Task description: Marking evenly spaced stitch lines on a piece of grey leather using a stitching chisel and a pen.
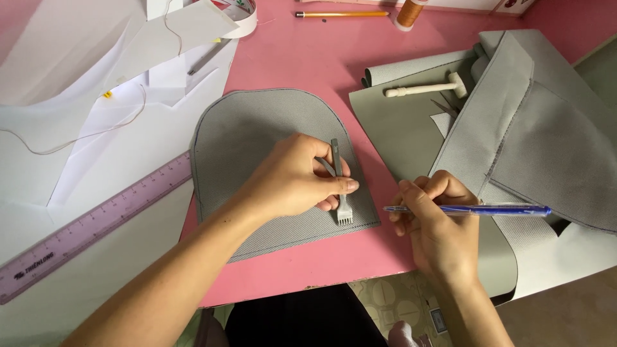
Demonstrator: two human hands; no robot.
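Note:
A grey, arch-shaped piece of leather-like fabric lies flat on the pink table. My left hand rests on it and pinches a grey metal pronged pricking tool, its teeth pointing at the piece's lower right edge. My right hand, just right of that piece over the table's front edge, holds a blue pen horizontally, tip pointing left toward the tool.
White paper patterns and a purple ruler cover the left. Folded grey material lies at the right with a small white mallet on it. A pencil and a thread spool sit at the back.

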